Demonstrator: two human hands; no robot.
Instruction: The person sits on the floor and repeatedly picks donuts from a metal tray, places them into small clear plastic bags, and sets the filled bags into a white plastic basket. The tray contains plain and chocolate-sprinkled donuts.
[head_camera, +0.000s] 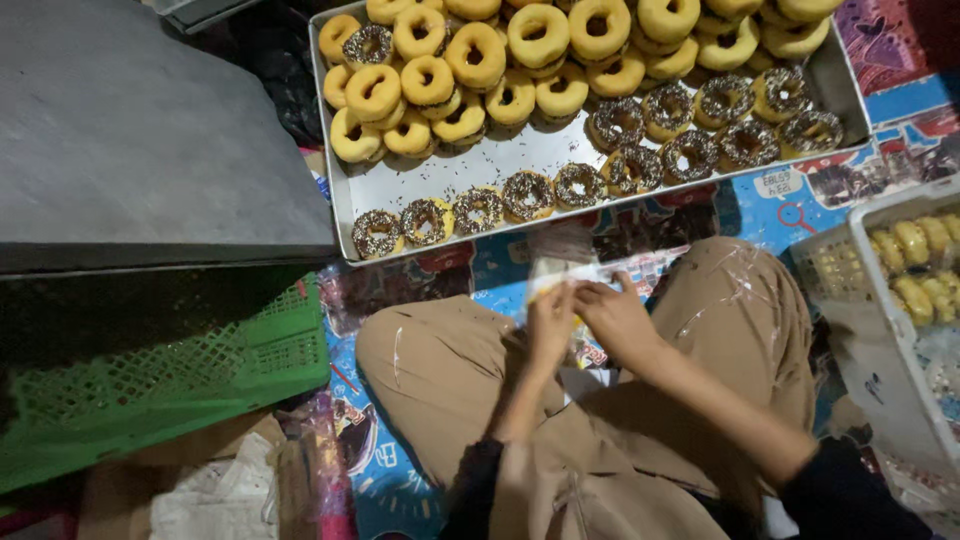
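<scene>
Both hands, left hand (550, 322) and right hand (617, 318), are pinching a clear plastic bag (560, 262) over the lap, just below the doughnut tray (480, 165)'s near edge

– Is there room around the tray (400, 185)?

– Its near-left floor lies bare between the plain doughnuts (430, 80) and the sprinkled row (480, 208).

– And its sides?

– Left of the tray a grey slab (130, 130) and green crate (170, 380) block; right, a white basket (880, 330). Knees (420, 350) crowd its near edge.
</scene>
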